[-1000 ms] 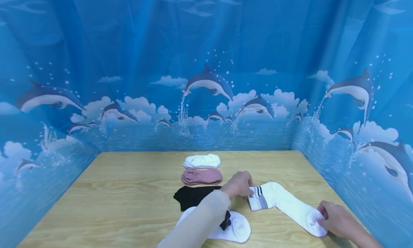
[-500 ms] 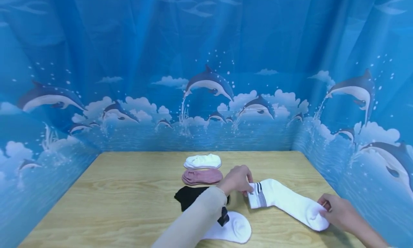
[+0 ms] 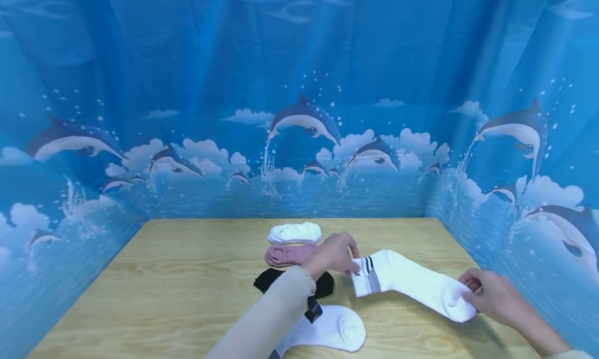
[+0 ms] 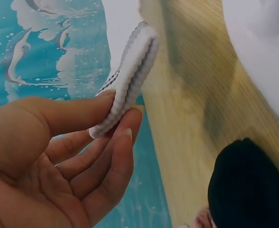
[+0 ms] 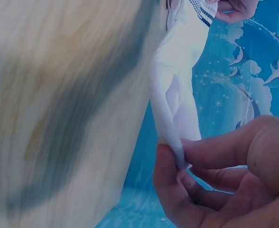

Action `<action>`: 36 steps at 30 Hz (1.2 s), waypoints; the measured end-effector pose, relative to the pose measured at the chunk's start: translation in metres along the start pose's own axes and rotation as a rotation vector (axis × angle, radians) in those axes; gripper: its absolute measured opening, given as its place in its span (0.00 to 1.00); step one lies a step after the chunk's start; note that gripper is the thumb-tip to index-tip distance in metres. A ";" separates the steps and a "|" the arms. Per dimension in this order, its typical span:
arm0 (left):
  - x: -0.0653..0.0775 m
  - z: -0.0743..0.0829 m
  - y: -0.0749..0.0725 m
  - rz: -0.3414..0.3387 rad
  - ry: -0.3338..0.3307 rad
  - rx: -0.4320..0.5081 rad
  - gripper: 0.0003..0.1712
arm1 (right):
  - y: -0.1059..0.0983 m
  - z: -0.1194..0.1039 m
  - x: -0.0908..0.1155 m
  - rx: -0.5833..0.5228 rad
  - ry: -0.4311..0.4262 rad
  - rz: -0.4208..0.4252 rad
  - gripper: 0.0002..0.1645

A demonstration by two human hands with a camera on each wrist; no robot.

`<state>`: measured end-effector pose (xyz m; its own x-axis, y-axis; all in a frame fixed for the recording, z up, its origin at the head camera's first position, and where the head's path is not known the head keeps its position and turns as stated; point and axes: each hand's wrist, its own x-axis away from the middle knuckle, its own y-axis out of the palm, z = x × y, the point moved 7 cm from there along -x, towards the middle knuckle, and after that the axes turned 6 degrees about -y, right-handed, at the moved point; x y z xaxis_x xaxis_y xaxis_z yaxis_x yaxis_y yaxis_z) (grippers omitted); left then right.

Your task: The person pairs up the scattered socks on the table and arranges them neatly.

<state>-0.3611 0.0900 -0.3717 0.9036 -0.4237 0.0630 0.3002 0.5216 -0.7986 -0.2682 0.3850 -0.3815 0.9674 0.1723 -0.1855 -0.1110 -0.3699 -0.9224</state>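
Observation:
A white crew sock [image 3: 416,281] with dark stripes round its cuff stretches between both hands, lifted a little off the table. My left hand [image 3: 333,253] pinches the cuff edge between thumb and fingers; the ribbed opening [image 4: 132,76] shows in the left wrist view. At the other end my right hand [image 3: 497,298] pinches the toe, seen close up as folded white fabric [image 5: 175,114] in the right wrist view. A second white sock [image 3: 334,329] lies flat at the front, partly hidden under my left forearm.
Behind the left arm lie a black sock [image 3: 324,285], a pink sock [image 3: 287,254] and a white low-cut sock [image 3: 295,233], in a column on the wooden table [image 3: 187,276]. Blue dolphin-print curtains [image 3: 224,115] enclose the back and sides.
Both hands have raised the striped white sock from the table and shifted it slightly away, its cuff end a little leftward. The other socks stay in place.

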 end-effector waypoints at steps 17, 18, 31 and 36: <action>0.029 -0.009 -0.032 0.002 0.023 -0.003 0.07 | -0.006 -0.032 -0.012 0.005 -0.078 0.096 0.07; 0.031 -0.009 -0.033 0.003 0.021 -0.002 0.07 | -0.006 -0.034 -0.013 0.000 -0.081 0.099 0.07; 0.051 -0.025 -0.047 0.022 -0.058 0.088 0.06 | -0.002 -0.054 -0.019 -0.038 -0.104 0.112 0.08; 0.063 -0.035 -0.056 0.055 -0.086 0.085 0.06 | 0.000 -0.068 -0.020 -0.067 -0.177 0.163 0.09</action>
<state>-0.3315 0.0077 -0.3437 0.9414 -0.3290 0.0744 0.2706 0.6049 -0.7490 -0.2720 0.3200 -0.3547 0.8823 0.2605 -0.3920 -0.2414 -0.4646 -0.8520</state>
